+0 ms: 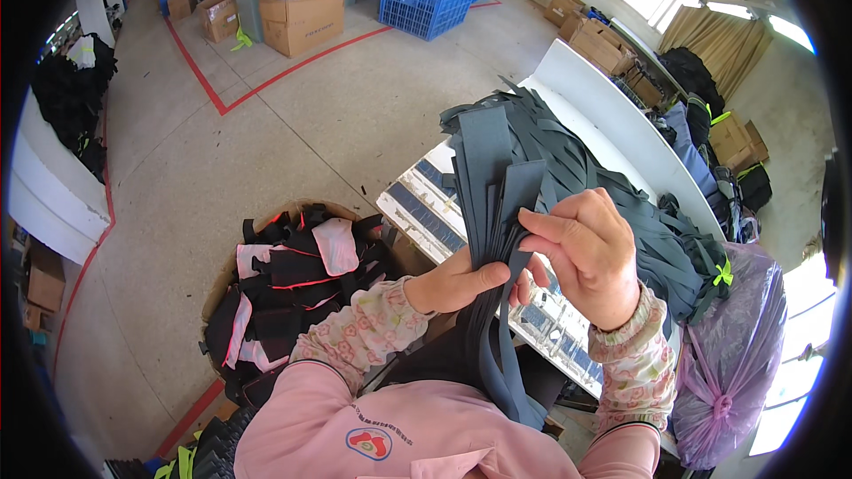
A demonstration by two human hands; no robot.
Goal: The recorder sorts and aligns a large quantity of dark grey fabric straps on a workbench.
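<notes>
Carefully: my left hand (457, 282) and right hand (581, 253) both pinch grey straps (497, 186); I judge loose ends could slip and tangle.

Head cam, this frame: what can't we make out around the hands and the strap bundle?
- Left hand: fingers hidden behind the grey straps; only thumb and palm show.
- Lower strap ends: lost against the dark lap and pink sleeves.
- How many straps the right hand pinches: layers overlap, cannot count.
- Table surface under the strap pile: covered.
- Cardboard bin depth: black and pink fabric pieces fill it.
- Purple bag contents: opaque.
</notes>
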